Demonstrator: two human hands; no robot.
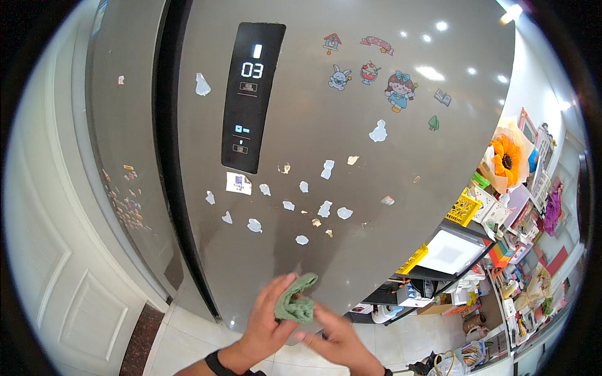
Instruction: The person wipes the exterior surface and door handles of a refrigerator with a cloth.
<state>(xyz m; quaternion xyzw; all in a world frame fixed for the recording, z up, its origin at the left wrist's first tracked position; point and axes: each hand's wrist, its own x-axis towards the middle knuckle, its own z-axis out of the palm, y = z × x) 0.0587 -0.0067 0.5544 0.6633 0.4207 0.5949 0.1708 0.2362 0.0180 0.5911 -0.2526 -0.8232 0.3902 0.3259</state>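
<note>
A folded green cloth [295, 301] is held in my left hand [268, 312], in front of the lower part of a grey refrigerator door [291, 117]. Close by on its right, my right hand [336, 333] has its fingers spread near the cloth; whether they touch it I cannot tell. Higher up, the door bears several whitish sticker remnants [324, 208], cartoon stickers [400, 91] and a torn white label [239, 183]. A lit black control panel [254, 98] is set into the door.
Left of the refrigerator stands a white panelled door [91, 310]. On the right, shelves hold a yellow plastic basket [463, 207], an orange artificial flower [506, 160] and many small goods. Pale floor tiles [301, 357] lie below, with a plastic bag [447, 364] at the lower right.
</note>
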